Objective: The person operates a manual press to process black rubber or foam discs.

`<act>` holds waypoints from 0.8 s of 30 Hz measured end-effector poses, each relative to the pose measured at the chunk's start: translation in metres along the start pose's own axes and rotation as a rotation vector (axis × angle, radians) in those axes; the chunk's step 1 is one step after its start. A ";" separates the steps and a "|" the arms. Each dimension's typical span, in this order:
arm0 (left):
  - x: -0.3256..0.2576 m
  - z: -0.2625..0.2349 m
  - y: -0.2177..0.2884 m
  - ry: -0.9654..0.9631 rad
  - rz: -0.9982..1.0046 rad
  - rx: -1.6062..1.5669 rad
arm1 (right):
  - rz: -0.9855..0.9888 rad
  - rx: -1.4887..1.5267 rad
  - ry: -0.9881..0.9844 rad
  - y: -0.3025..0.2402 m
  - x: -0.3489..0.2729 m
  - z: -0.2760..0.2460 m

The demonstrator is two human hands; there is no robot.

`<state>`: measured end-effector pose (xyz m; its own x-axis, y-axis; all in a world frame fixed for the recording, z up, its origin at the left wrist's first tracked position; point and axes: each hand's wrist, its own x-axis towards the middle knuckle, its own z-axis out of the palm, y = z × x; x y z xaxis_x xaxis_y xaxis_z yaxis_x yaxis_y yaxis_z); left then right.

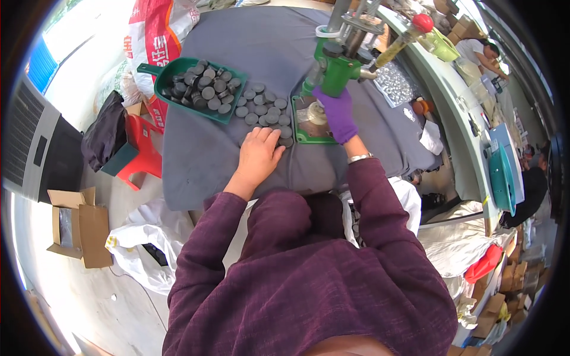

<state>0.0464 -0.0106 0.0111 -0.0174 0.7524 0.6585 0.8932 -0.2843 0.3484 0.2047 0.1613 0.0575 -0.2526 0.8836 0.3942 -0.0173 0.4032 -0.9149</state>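
Observation:
My bare left hand [259,152] rests on the near edge of a loose pile of grey round discs [260,110]. Its thumb is apart and its fingers lie over the discs; I see none lifted. In a purple glove, my right hand [336,115] is under the head of a green hand press [336,74], beside the round metal die [317,114] on its base. The press hides part of the gloved fingers, so whether they hold anything is unclear. Left of the press, a green scoop [230,117] holds many more grey discs.
The press lever ends in a red ball [423,23] at upper right. A tray of small shiny metal parts [394,83] stands right of the press on the grey cloth [249,35]. A red stool [142,155] and open cardboard box [95,231] are left. Another person [480,54] sits far right.

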 end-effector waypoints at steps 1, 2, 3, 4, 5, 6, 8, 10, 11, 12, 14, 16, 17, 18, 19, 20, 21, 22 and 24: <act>0.000 0.000 -0.003 0.015 0.006 0.009 | 0.010 -0.007 0.006 -0.004 -0.004 0.000; 0.000 0.000 -0.003 0.011 0.000 0.005 | 0.018 -0.010 0.005 -0.005 -0.006 -0.002; 0.001 0.000 -0.004 0.002 -0.006 0.003 | 0.004 -0.020 0.041 -0.005 -0.010 -0.004; 0.002 -0.001 -0.004 -0.008 -0.010 0.001 | -0.010 -0.031 0.080 -0.006 -0.012 -0.006; 0.003 -0.001 -0.004 0.001 -0.028 -0.010 | -0.003 -0.032 0.085 -0.008 -0.015 -0.008; 0.003 0.000 -0.005 -0.008 -0.026 -0.014 | 0.010 -0.053 0.072 -0.011 -0.018 -0.010; 0.003 0.001 -0.006 0.147 -0.054 -0.069 | 0.028 -0.071 0.075 -0.017 -0.021 -0.018; 0.001 -0.003 -0.008 0.216 -0.078 -0.118 | 0.040 -0.085 -0.154 -0.025 -0.019 -0.033; -0.004 -0.007 -0.012 0.250 -0.196 -0.199 | 0.044 -0.077 -0.144 -0.035 -0.024 -0.037; -0.008 -0.009 -0.013 0.282 -0.317 -0.290 | 0.079 -0.090 -0.240 -0.045 -0.029 -0.045; -0.017 -0.016 -0.006 0.231 -0.375 -0.325 | 0.115 -0.100 -0.326 -0.047 -0.037 -0.063; -0.020 -0.025 0.006 0.047 -0.230 -0.042 | 0.114 -0.205 -0.265 -0.037 -0.043 -0.088; -0.020 -0.028 0.014 0.006 -0.153 0.078 | 0.113 -0.202 -0.261 -0.042 -0.044 -0.097; -0.021 -0.027 0.016 0.004 -0.149 0.080 | 0.119 -0.193 -0.193 -0.050 -0.042 -0.102; -0.023 -0.025 0.017 -0.023 -0.145 0.144 | 0.127 -0.185 -0.125 -0.059 -0.040 -0.107; -0.022 -0.024 0.018 -0.050 -0.136 0.206 | 0.126 -0.183 -0.115 -0.067 -0.036 -0.113; -0.022 -0.023 0.018 -0.052 -0.129 0.204 | 0.098 -0.118 -0.042 -0.076 -0.030 -0.118; -0.022 -0.023 0.017 -0.069 -0.155 0.201 | 0.071 -0.055 0.032 -0.085 -0.025 -0.123; -0.022 -0.021 0.017 -0.084 -0.177 0.196 | -0.009 -0.010 0.098 -0.103 -0.013 -0.132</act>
<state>0.0521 -0.0443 0.0164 -0.1507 0.8291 0.5385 0.9496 -0.0302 0.3121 0.3379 0.1394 0.1580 -0.1568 0.8986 0.4098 -0.0097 0.4135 -0.9104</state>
